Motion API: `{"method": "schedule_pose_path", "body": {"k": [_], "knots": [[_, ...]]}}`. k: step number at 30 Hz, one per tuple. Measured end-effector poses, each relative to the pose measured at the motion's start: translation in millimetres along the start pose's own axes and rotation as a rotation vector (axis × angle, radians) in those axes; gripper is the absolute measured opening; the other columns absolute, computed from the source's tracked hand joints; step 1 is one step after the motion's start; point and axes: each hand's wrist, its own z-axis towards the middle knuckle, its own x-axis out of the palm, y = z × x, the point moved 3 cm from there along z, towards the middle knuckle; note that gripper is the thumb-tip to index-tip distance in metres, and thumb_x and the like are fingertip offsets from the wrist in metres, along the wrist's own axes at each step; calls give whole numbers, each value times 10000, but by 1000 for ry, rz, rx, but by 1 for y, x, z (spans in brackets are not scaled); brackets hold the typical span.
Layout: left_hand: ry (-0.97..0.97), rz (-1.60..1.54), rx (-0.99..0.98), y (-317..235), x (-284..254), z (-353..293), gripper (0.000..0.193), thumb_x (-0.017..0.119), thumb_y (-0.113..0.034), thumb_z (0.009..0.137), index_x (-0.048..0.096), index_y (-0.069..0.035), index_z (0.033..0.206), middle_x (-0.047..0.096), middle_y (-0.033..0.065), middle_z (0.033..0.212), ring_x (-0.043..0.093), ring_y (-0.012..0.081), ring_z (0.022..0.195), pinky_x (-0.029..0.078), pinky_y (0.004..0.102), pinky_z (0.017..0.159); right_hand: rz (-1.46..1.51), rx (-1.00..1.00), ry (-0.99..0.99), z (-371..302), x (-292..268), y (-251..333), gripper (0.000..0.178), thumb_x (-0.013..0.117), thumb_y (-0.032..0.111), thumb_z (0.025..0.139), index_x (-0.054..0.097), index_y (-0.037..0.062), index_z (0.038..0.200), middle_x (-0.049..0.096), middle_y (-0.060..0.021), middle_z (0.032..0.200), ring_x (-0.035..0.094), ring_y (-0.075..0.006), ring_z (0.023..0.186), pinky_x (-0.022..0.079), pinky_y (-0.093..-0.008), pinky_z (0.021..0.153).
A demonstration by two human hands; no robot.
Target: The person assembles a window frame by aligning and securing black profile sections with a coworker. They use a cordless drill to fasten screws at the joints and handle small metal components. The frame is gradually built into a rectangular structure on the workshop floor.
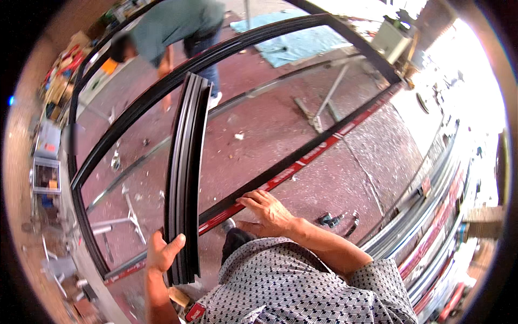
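My left hand (164, 251) is closed around the lower end of a long black ribbed metal profile (186, 173). The profile stretches away from me across a large black frame (243, 40), and its far end overlaps the frame's middle bar. On the frame's near rail, which carries a red printed strip (280, 176), rests my right hand (264, 213). Its fingers lie outstretched with the thumb apart, and nothing shows in its grasp.
Beyond the frame a person (178, 27) bends over. Support stands (321, 105) show beneath it. A cordless drill (330, 220) lies on the floor at right, near stacked long profiles (426, 221). A blue sheet (302, 46) lies at the back; clutter lines the left wall.
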Motion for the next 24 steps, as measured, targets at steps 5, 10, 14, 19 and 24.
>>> {"method": "schedule_pose_path", "body": {"k": [5, 10, 14, 19, 24], "knots": [[113, 111, 157, -77, 73, 37, 465, 797, -365, 886, 723, 34, 1114, 754, 110, 950, 669, 195, 866, 547, 382, 829, 209, 222, -160, -35, -48, -17, 661, 707, 432, 984, 548, -55, 1401, 617, -264, 1310, 608, -456, 1211, 513, -495, 1041], [247, 257, 345, -116, 121, 80, 452, 804, -316, 858, 709, 43, 1115, 750, 207, 923, 727, 284, 875, 556, 401, 782, 663, 346, -364, -38, -81, -35, 693, 687, 357, 1048, 372, -63, 1500, 632, -179, 1234, 651, -250, 1134, 529, -392, 1009], [295, 598, 523, -158, 154, 113, 435, 809, -335, 822, 674, 43, 991, 704, 230, 877, 706, 432, 832, 554, 477, 733, 1050, 574, -570, -32, -97, -60, 659, 673, 337, 1063, 323, -34, 1480, 573, -99, 1191, 570, -153, 1115, 498, -314, 966], [282, 803, 887, -191, 196, 163, 394, 810, -351, 802, 633, -15, 909, 621, 175, 845, 658, 411, 749, 538, 477, 674, 1013, 780, -796, -42, -123, -107, 612, 674, 436, 1046, 464, 22, 1444, 626, -64, 1273, 596, -173, 1189, 471, -377, 1068], [330, 838, 1106, -234, 242, 202, 361, 824, -302, 789, 592, -35, 863, 582, 125, 887, 667, 341, 799, 547, 448, 665, 1289, 783, -1004, -34, -177, -119, 588, 693, 514, 1011, 536, 86, 1383, 642, -35, 1283, 608, -188, 1190, 480, -434, 1043]]}}
